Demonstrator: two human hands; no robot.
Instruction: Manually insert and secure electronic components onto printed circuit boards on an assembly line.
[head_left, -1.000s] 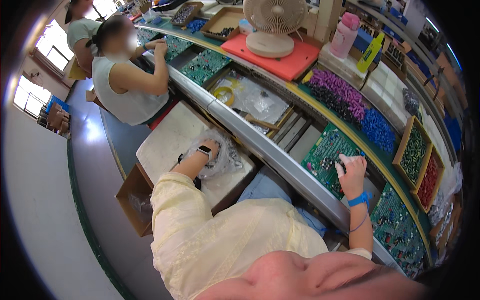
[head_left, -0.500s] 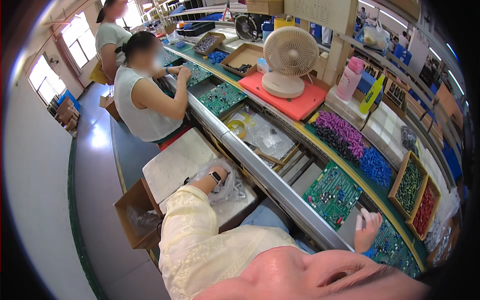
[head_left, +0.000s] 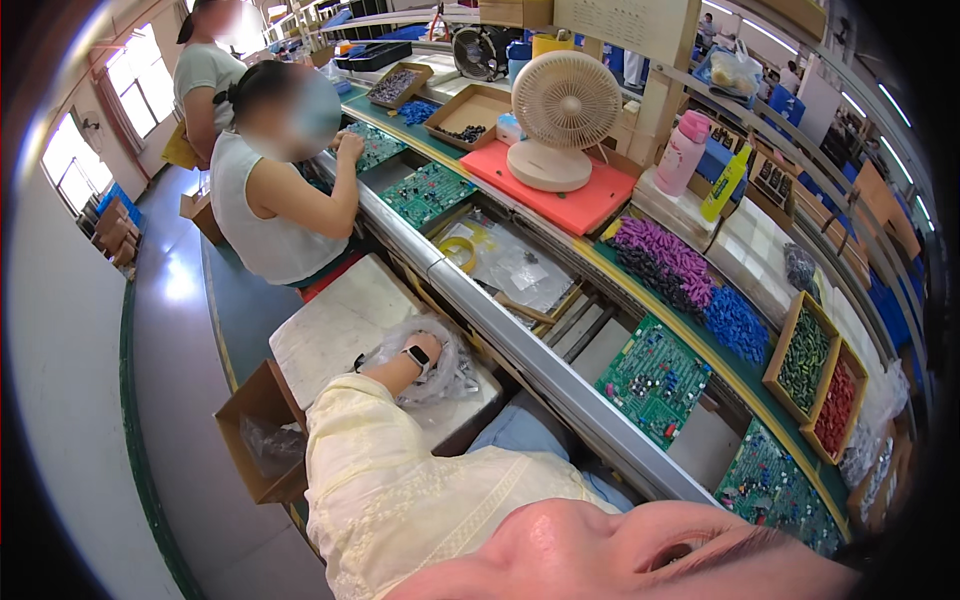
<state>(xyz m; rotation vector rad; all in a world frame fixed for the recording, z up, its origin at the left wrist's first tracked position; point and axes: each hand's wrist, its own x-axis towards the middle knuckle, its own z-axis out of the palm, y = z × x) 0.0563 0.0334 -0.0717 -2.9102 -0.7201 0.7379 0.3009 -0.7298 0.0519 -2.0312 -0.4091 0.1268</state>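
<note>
My left hand (head_left: 427, 346), with a watch on its wrist, reaches into a crumpled clear plastic bag (head_left: 452, 376). The bag lies on a white foam-like slab (head_left: 335, 312) to my left, and its folds hide my fingers. My right hand is out of the picture. On the line before me lies a green circuit board (head_left: 655, 380) fitted with small parts. Farther right and nearer is a second circuit board (head_left: 775, 490) covered with components.
Beyond the rail are piles of purple parts (head_left: 665, 255) and blue parts (head_left: 737, 325), and boxes of green parts (head_left: 803, 350) and red parts (head_left: 838, 408). A fan (head_left: 565, 110) stands on a red sheet. A co-worker (head_left: 285, 185) sits at left; an open carton (head_left: 262, 440) is beside the slab.
My right hand, earlier above the line between the two boards, has left the picture. My left hand stays in the bag. The whole view has shifted slightly.
</note>
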